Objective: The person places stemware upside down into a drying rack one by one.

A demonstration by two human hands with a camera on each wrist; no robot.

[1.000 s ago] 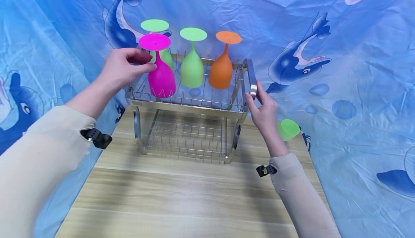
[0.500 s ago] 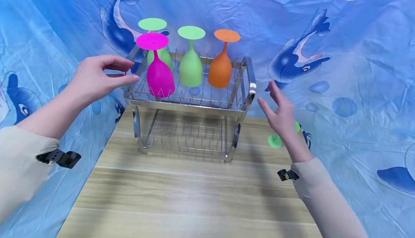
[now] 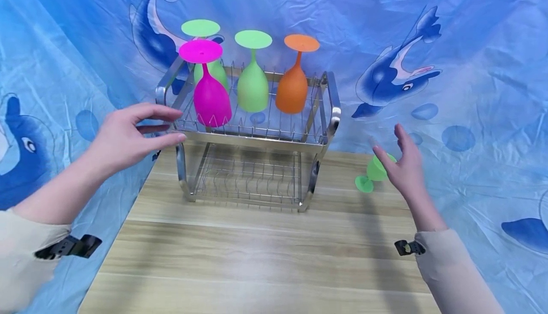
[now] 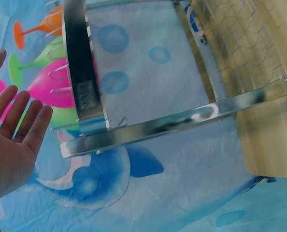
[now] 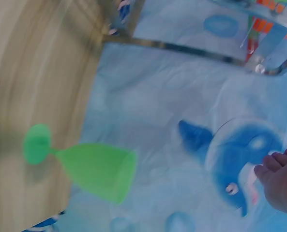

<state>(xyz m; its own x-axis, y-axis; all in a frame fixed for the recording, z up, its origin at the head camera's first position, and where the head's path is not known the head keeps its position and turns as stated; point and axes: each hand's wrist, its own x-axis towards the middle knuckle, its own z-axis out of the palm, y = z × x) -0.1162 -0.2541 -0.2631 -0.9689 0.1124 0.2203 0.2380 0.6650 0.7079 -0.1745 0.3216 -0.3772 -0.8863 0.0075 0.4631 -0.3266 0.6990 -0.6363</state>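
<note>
My left hand (image 3: 137,135) is off the front left corner of the metal dish rack (image 3: 257,141), fingers extended and holding nothing. On the upper tier several goblets stand upside down: a magenta goblet (image 3: 212,99) at the front left, a green goblet (image 3: 201,28) partly hidden behind it, another green goblet (image 3: 253,87) in the middle and an orange goblet (image 3: 292,89) on the right. To the right of the rack my right hand (image 3: 406,166) is raised with spread fingers, nothing in it. It overlaps an upright green goblet (image 3: 376,168) on the table, which shows whole in the right wrist view.
The rack's lower tier (image 3: 248,176) is bare wire. Wood-grain table (image 3: 257,252) stretches in front of the rack. A blue curtain (image 3: 484,66) with printed dolphins hangs behind and at both sides.
My left hand has let go of the magenta goblet's stem and moved left and down. My right hand has left the rack's side handle and moved right, towards the upright green goblet.
</note>
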